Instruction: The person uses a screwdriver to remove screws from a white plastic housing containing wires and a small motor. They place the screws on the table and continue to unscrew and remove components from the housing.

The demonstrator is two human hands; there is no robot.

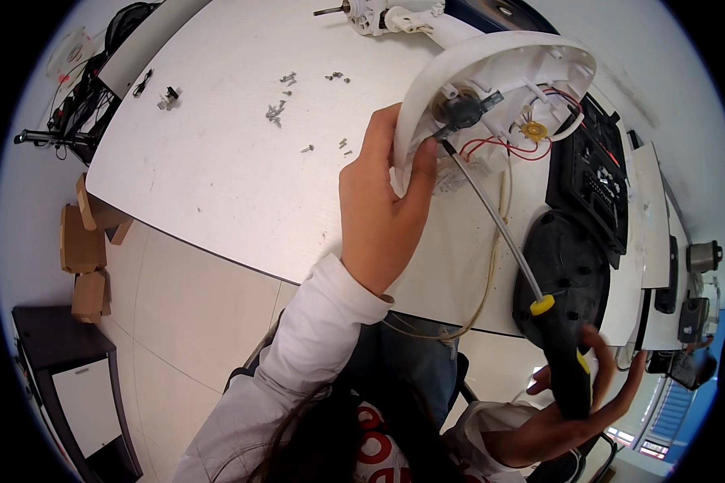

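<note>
My left hand [383, 201] grips the rim of a white curved plastic housing [423, 72], which holds a dark metal part [459, 113], a small yellow round component [533, 131] and red wires. The tip of a long screwdriver [499, 229] meets the dark part beside my left thumb. My right hand [568, 419] holds its black-and-yellow handle loosely, some fingers lifted away from it. Small screws [274, 113] lie in scattered groups on the white table [201, 161]. A black plastic base [560, 266] sits under the screwdriver's shaft.
A black tool case [588, 185] lies along the table's right side. A white mechanical assembly [379, 16] is at the back, a small metal piece [169, 98] at the left. Cardboard boxes [84, 233] and a dark cabinet [64, 346] stand left, below the table. Thin cord hangs past the front edge.
</note>
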